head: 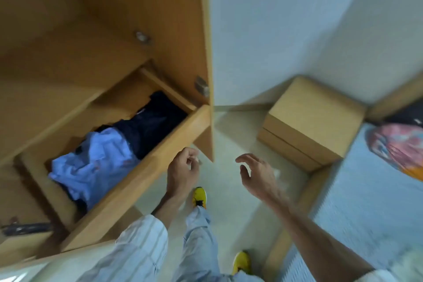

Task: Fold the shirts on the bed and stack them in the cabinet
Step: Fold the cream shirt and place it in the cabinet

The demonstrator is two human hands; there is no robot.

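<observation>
Shirts [96,165], one pale blue and one dark, lay rumpled in the open drawer [137,181] of the cabinet [160,18]. Both hands hung above the floor holding nothing: left hand [183,169] with fingers loosely curled, right hand [256,171] with fingers apart. Soft, light cloth like this probably handles best gripped at the shoulders.

No readable text, label, brand, number or sign anywhere in view.
</observation>
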